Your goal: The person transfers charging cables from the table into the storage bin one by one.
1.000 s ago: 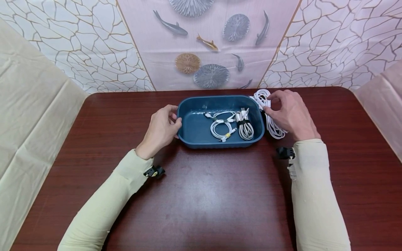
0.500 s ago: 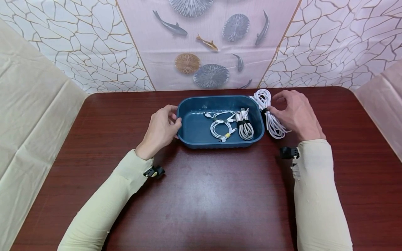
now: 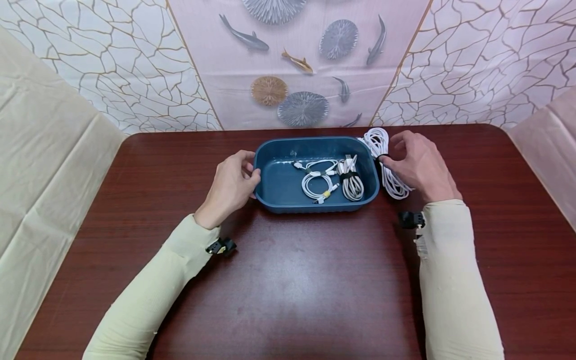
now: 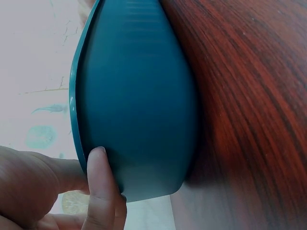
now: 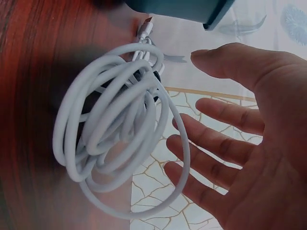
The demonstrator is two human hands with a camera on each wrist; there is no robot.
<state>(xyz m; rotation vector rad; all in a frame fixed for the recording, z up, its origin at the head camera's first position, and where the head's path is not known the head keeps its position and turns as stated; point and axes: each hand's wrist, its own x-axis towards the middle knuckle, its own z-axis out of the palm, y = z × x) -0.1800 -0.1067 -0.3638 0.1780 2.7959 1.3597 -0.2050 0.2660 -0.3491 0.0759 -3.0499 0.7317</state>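
A blue plastic bin (image 3: 279, 192) stands near the far edge of the table. My left hand (image 3: 230, 182) pinches its left rim, with one finger (image 4: 99, 165) against the outer wall in the left wrist view. Just right of the bin lies a thick white cable (image 3: 395, 185), coiled and bound by a black tie. Beside this coil hovers my right hand (image 3: 423, 165), its thumb tip close to the tie in the head view. The right wrist view has its fingers (image 5: 216, 163) loosely spread and apart from the coil, with nothing held.
Inside the bin, a thin white cable coil (image 3: 310, 186) with a yellow tie lies near the middle. A thicker off-white cable bundle (image 3: 352, 189) with a black tie leans at its right end. A patterned cloth (image 3: 306, 75) hangs behind the dark wooden table (image 3: 292, 280).
My right hand drew off to the right, uncovering the black tie on the coil, then came slightly back left. The left hand and the bin have stayed in place.
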